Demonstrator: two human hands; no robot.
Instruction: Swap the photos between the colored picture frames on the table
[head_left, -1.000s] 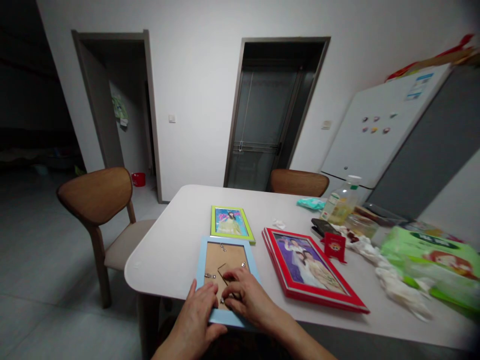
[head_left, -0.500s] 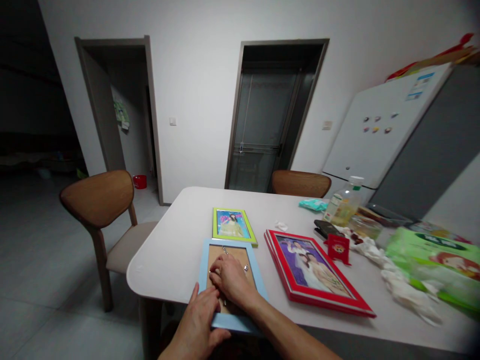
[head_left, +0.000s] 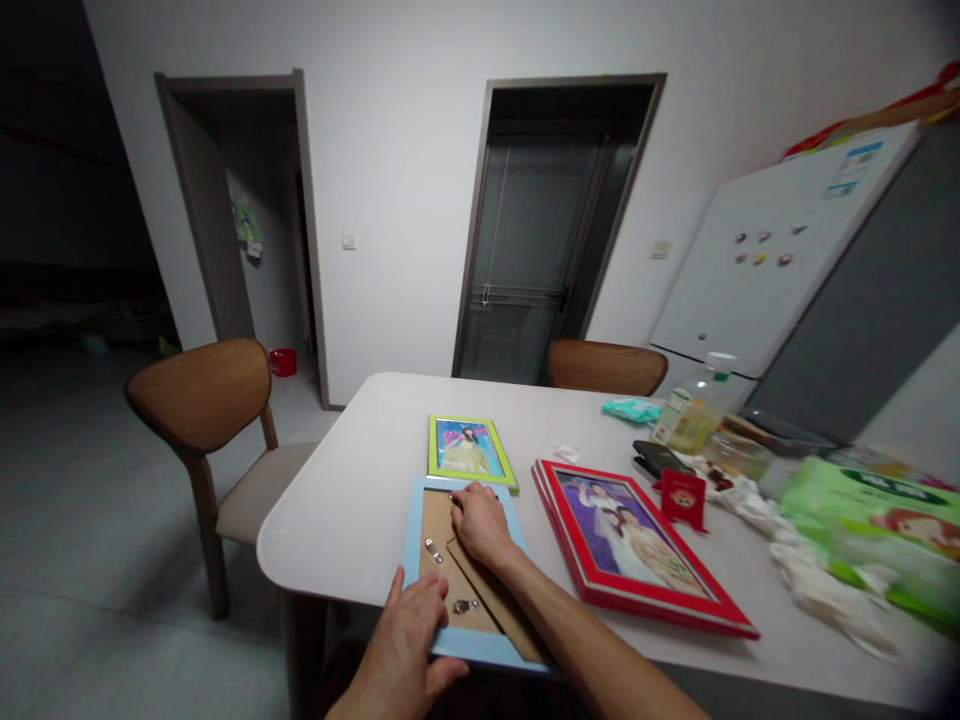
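Running across the room is a white wall (head_left: 405, 180) with two grey-trimmed doorways, and over to the person's right I see a tall refrigerator (head_left: 720, 290), dotted with magnets. Next in size comes the white table (head_left: 352, 480) where the person works; one wooden chair (head_left: 206, 395) sits off to its left side and another chair (head_left: 607, 368) at the far edge.

On the tabletop, a red-framed picture (head_left: 637, 545) lies on top of another red frame, with a bulky green packet (head_left: 874, 515) well to the right of them. Left of the red pair, right before the person, the light-blue frame (head_left: 414, 530) lies with its brown backing board (head_left: 439, 515) upward. A smaller lime-green frame (head_left: 469, 448) lies just beyond it, picture up.

Now the hands: the left hand (head_left: 412, 625) rests on the blue frame's lower left, thumb spread wide from the fingers. The right hand (head_left: 480, 520) bends over the upper board, fingers drawn narrowly together; I can't tell whether they pinch anything. Smallest of all, two metal clips show plainly on the board, one clip (head_left: 433, 550) left of centre and the other (head_left: 465, 606) lower down.
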